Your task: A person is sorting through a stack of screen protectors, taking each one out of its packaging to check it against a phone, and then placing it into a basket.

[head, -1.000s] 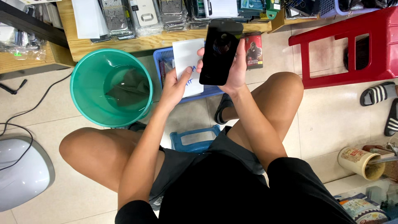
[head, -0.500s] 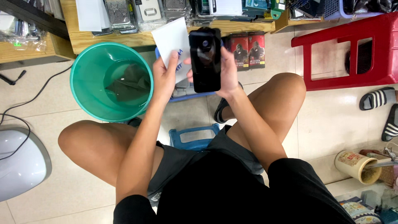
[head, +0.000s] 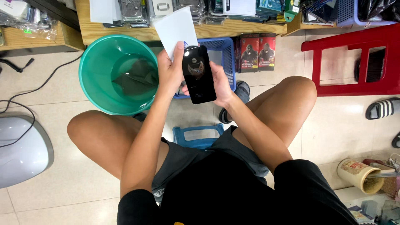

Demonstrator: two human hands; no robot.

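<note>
I sit on a low blue stool (head: 199,136) with both hands raised in front of me. My left hand (head: 168,71) grips a white flat sleeve (head: 175,31) that sticks up from its fingers. My right hand (head: 221,85) supports a black flat rectangular piece (head: 199,74), like a phone screen protector with a pale emblem, from beneath. The left thumb also rests on the top edge of the black piece. Both hands are over the gap between the green bucket and a blue basket.
A green plastic bucket (head: 100,62) with a dark scrap inside stands at the left. A blue basket (head: 225,56) sits behind my hands. A wooden shelf (head: 233,29) holds packaged goods, with red boxes (head: 257,52) on the floor. A red stool (head: 354,54) is at the right.
Both hands have shifted slightly left and nearer to me. The black piece now tilts, and the white sleeve stands higher above the left hand.
</note>
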